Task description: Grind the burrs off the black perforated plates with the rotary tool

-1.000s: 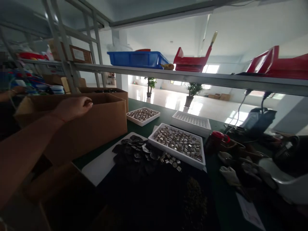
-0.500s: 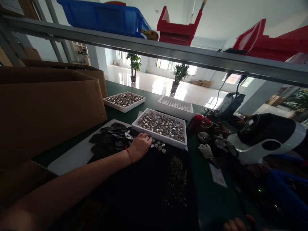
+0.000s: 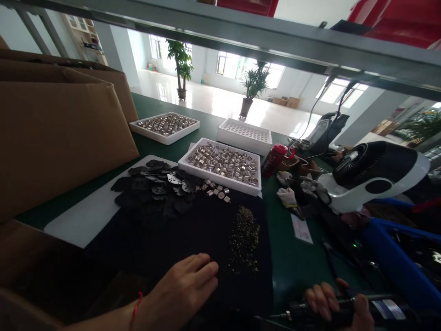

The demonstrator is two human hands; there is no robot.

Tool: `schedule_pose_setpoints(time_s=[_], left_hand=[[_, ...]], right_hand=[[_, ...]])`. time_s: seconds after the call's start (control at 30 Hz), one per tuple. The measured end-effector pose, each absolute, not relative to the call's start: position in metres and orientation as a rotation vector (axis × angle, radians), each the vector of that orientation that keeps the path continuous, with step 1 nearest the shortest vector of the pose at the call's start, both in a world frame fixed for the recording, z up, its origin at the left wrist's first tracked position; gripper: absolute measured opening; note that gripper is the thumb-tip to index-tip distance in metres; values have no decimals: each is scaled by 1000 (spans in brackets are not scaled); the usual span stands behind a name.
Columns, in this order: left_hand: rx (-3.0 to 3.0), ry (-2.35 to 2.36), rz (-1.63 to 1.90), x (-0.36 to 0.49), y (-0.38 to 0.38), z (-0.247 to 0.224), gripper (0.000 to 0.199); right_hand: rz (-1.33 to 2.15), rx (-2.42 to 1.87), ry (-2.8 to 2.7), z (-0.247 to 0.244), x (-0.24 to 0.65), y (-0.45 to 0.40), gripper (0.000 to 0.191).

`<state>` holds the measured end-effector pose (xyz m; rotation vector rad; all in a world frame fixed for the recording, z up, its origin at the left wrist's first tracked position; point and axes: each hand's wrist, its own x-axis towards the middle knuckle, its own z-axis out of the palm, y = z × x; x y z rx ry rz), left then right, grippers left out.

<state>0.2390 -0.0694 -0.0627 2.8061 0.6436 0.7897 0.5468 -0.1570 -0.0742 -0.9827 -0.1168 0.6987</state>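
My left hand point(image 3: 184, 287) rests on a black cloth point(image 3: 144, 271), a red string around its wrist, and holds nothing I can see. It lies nearest a small heap of fine metal grit point(image 3: 245, 239). My right hand point(image 3: 330, 305) is shut around a black rotary tool point(image 3: 347, 310) at the lower right edge. Dark perforated metal plates point(image 3: 155, 191) lie heaped at the far end of the cloth. Several small metal cylinders point(image 3: 217, 192) are scattered beside them, below a white tray of silver cylinders point(image 3: 220, 165).
A white board point(image 3: 86, 216) lies left of the cloth, by large cardboard boxes point(image 3: 51, 138). Beyond are two more white trays point(image 3: 165, 128). To the right are a red bottle point(image 3: 274, 160), white gloves point(image 3: 287, 196), a white-and-black appliance point(image 3: 374, 174) and a blue-framed crate point(image 3: 396, 257).
My left hand has moved from the plates toward me, onto the lower cloth. My right hand has come into view holding the rotary tool. The view has shifted downward.
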Motion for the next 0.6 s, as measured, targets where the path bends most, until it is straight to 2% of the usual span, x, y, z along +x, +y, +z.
schedule_pose_setpoints(time_s=[0.13,0.3,0.5,0.6], left_hand=[[2399,669,838,225,-79,-66,24],[2181,897,1013,218,-77,-77,27],[2221,1013,973,228,-76,-87,72],[2236,1016,925,234,-77,-82,83]], right_hand=[[689,-1000,-113,-68,541,-156,56],[669,-997,-115,-67,541,-157,58],[675,-998,-124,-70,542,-157,56],[668,-999,-97,-68,541,-157,60]])
